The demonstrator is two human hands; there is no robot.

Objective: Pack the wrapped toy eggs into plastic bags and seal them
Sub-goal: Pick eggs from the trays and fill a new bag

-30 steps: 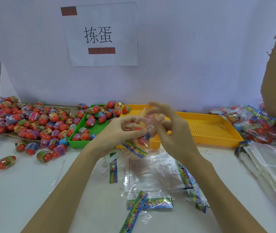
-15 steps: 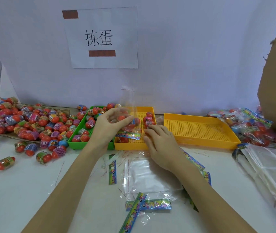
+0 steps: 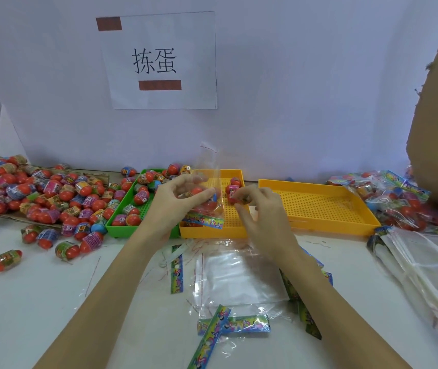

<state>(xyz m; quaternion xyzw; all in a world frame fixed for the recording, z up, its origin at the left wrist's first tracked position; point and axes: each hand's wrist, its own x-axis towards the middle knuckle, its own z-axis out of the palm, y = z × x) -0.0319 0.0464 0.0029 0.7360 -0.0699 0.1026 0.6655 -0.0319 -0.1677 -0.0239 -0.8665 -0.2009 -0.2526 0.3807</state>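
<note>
Head view: left hand [image 3: 178, 198] curled around a clear plastic bag [image 3: 207, 190] with red eggs inside, held above the near edge of a small yellow tray [image 3: 212, 230]; bag mouth standing up, colourful header strip hanging at its bottom. Right hand [image 3: 260, 209] pinching one wrapped egg [image 3: 240, 199] just beside the bag, over the same tray. Loose wrapped eggs [image 3: 39, 193] heaped at far left, more in a green tray [image 3: 122, 227]. Flat empty bags [image 3: 239, 278] on the table under the forearms; filled bags [image 3: 399, 201] at right beyond a large yellow tray [image 3: 324, 222]
</note>
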